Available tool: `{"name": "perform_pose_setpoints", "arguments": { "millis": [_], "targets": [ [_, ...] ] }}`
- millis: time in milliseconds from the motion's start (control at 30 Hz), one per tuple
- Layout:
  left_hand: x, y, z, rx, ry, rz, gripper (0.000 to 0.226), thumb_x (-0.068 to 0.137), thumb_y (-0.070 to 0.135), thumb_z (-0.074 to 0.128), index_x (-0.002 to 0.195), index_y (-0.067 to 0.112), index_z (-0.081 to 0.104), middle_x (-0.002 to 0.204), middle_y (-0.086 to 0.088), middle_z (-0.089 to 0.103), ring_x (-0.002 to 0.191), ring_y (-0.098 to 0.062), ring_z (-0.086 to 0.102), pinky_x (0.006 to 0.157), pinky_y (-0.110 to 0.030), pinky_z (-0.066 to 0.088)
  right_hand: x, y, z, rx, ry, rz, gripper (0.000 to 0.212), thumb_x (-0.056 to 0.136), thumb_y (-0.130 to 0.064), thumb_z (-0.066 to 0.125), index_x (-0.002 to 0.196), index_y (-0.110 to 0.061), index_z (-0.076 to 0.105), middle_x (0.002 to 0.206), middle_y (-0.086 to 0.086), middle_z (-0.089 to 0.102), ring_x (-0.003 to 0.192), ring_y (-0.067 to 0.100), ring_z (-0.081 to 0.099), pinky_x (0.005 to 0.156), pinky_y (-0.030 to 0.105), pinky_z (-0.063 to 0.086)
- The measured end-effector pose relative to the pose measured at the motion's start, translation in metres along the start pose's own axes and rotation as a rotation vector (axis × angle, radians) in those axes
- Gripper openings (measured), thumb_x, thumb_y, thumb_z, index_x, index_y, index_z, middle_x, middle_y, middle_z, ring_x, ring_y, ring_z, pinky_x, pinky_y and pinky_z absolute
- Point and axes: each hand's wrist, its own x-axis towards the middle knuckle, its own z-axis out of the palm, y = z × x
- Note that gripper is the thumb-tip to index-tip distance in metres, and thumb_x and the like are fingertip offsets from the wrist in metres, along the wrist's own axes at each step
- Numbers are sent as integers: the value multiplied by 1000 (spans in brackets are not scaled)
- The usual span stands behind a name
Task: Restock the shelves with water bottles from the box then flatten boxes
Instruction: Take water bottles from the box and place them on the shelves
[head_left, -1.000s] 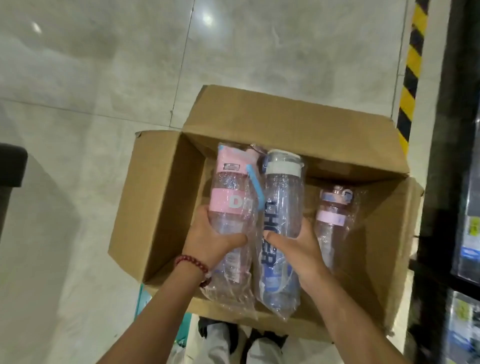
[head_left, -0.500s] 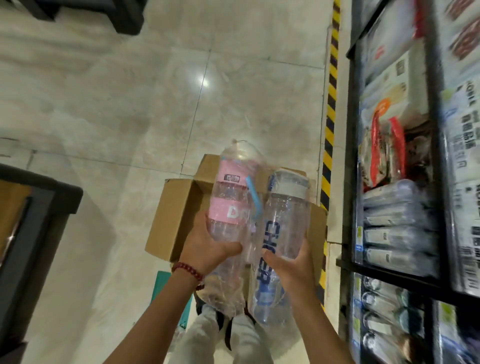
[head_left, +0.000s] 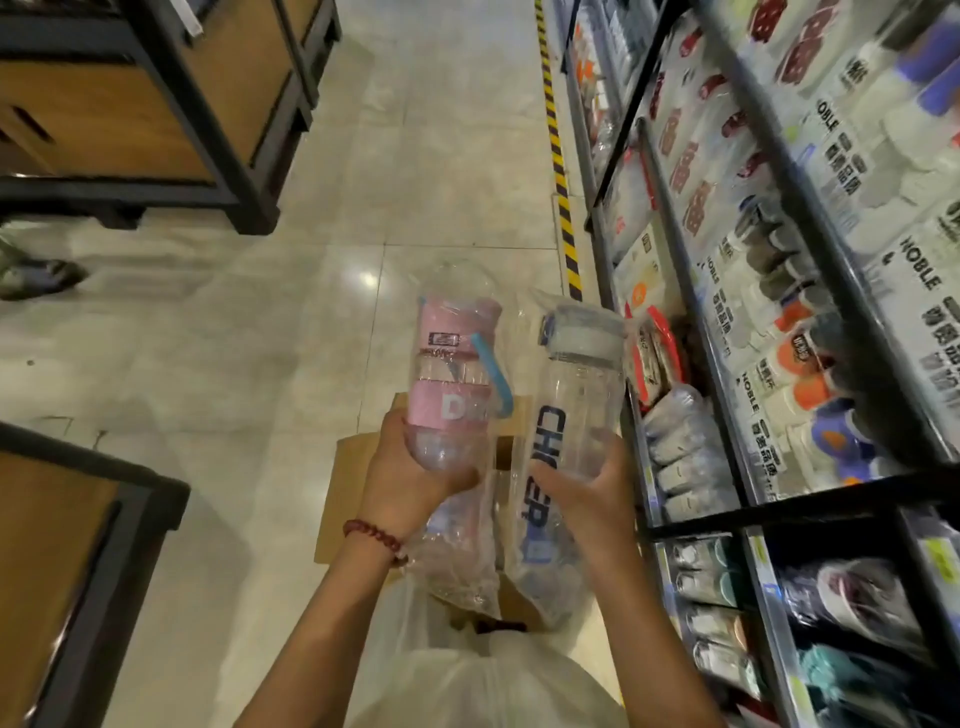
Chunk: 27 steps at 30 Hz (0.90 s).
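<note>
**Two bottles up, shelves waiting on the right**

Both hands are loaded. The left hand (head_left: 410, 483) is wrapped around the lower body of the pink bottle (head_left: 454, 374), fingers curled under it, and the right hand (head_left: 592, 499) grips the clear bottle (head_left: 571, 415) with the blue lettering around its middle. Each bottle sits in a loose plastic sleeve that trails down past the wrists. Both stand roughly upright, caps up, the clear one leaning a touch toward the right. They are side by side, near each other, and held above the cardboard box (head_left: 348, 499), which sits open on the floor (head_left: 260, 338) below the hands.

Here is what matters: the shelves (head_left: 727, 514) run along the right side, and the clear bottle is the one nearer to them. On the shelf just beside it lie wrapped bottles (head_left: 680, 447), on their sides. So, by my reading, the right hand goes in first, and the upright bottle may need tipping over to match that row. The pink one has farther to travel across.
</note>
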Motion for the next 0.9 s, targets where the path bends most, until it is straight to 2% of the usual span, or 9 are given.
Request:
{"name": "perform_pose_setpoints", "arguments": {
  "millis": [67,133,233,300,367,467,533,700,900],
  "targets": [
    [-4,5,-5,-8,-30,21,80,42,29,87,112,12,52,98,-3,64,87,-17,65,63,-21,52,-11,-14,-4,32,32,-54,83,46,-44,79,118,-38,39,113,-7,59,96,11,62,77,32,54],
    [-4,13,-10,7,-62,77,82,34,42,79,108,14,55,97,-6,65,87,-20,66,65,-29,55,-23,-28,-8,40,65,-121,90,39,-49,74,121,-38,39,110,-14,55,94,1,58,71,18,50],
    [-1,28,-18,66,-172,195,60,40,41,75,94,17,63,86,-3,70,77,-13,68,64,-29,58,-45,-35,-12,78,137,-145,94,42,-48,76,128,-31,40,113,-11,60,95,5,63,69,16,52],
    [0,33,-23,100,-243,224,70,40,41,75,103,15,61,92,-3,69,81,-14,68,69,-33,59,-62,-36,-11,116,195,-146,89,49,-42,80,127,-32,39,111,-9,62,100,12,64,75,29,56],
    [1,32,-26,123,-283,240,82,38,43,77,112,13,55,99,-3,67,86,-15,67,71,-35,59,-80,-36,-7,176,253,-141,88,51,-37,85,126,-30,39,105,-13,60,100,8,63,70,22,52],
    [-4,28,-26,156,-388,261,81,41,39,80,114,12,55,100,-4,68,87,-15,68,71,-37,59,-113,-32,0,292,372,-154,122,16,-67,83,122,-29,38,100,-21,53,84,-15,60,59,6,45],
    [-8,24,-20,195,-474,299,77,46,37,83,114,12,57,101,-6,68,88,-16,69,71,-42,59,-134,-20,3,285,484,-120,125,13,-85,69,121,-33,37,101,-24,51,87,-8,59,61,10,44],
    [-44,22,9,226,-702,381,68,44,36,78,105,12,58,94,-9,66,84,-24,67,63,-37,55,-194,23,-9,333,734,-16,65,70,-21,82,115,-38,38,100,-24,51,82,-10,50,62,13,39],
    [-121,31,45,173,-999,381,71,44,22,79,107,20,48,95,-2,62,84,-19,64,64,-29,53,-267,65,-43,363,1073,21,64,72,-17,80,120,-30,40,105,-11,55,89,3,56,68,20,41]
  ]
}}
